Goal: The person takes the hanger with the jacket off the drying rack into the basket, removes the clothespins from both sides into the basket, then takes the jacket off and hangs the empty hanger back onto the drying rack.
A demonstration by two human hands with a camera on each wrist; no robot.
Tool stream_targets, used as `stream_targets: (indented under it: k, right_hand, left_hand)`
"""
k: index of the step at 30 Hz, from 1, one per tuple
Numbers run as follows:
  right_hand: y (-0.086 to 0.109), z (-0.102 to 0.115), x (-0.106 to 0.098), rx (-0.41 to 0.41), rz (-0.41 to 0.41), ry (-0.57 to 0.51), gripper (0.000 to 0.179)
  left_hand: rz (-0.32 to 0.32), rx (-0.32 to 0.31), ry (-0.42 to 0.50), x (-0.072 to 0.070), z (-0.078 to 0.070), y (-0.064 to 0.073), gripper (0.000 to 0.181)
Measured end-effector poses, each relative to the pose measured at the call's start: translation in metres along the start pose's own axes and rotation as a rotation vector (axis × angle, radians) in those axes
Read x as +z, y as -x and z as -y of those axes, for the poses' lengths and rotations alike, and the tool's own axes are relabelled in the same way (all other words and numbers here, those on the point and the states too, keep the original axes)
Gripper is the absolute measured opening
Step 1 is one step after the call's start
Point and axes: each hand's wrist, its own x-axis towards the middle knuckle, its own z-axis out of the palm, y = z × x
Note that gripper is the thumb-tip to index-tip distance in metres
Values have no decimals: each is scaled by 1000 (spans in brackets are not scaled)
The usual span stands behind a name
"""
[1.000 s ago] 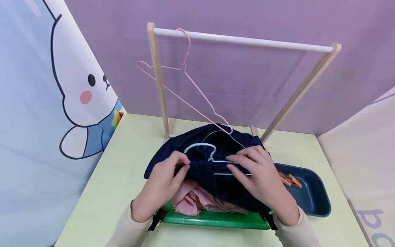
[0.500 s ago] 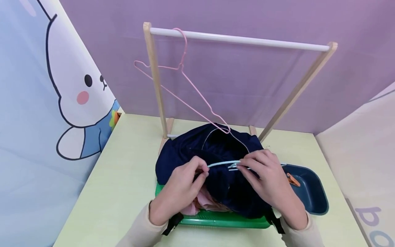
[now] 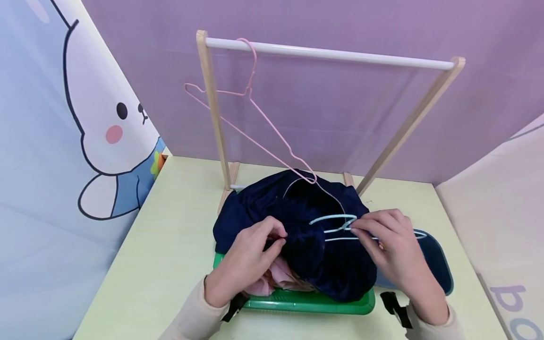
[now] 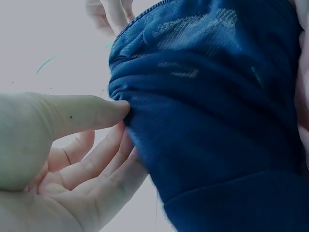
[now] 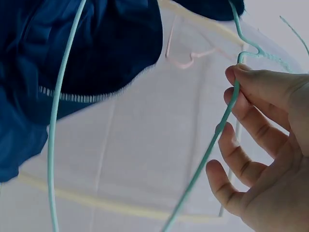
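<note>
A navy garment (image 3: 255, 212) with a pale curved seam lies heaped over pink cloth (image 3: 280, 278) and a green basket (image 3: 306, 308). My left hand (image 3: 248, 250) pinches its edge between thumb and fingertips; the left wrist view shows the thumb (image 4: 91, 113) on the gathered fabric, below a zip-like edge. In my right hand (image 3: 395, 243) is a light turquoise hanger (image 3: 333, 216), pinched near the base of its hook. The hook points left, and one end of the hanger disappears at the garment. The right wrist view shows its rod (image 5: 207, 152) beneath thumb and index finger.
Behind the garment stands a wooden rack with a white rail (image 3: 331, 53). A pink hanger (image 3: 250, 89) hangs at the rail's left, its lower corner overlapping the garment. A dark blue bin (image 3: 439, 264) sits at the right, partly behind my right hand.
My right hand has moved right with the turquoise hanger, whose hook has drawn away from my left fingertips. My left hand shifted right earlier with the garment edge, then held still.
</note>
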Motion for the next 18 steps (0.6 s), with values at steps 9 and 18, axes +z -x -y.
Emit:
stream_targets:
  k: [9,18]
  right_hand:
    - [7,-13,-35,29,-66,83,45]
    - [15,-22,-69,114,-91,183,54]
  left_hand:
    - [-7,-8,-51,-9,16,10,21]
    - [-40,-138,-116,-37,45,33,26]
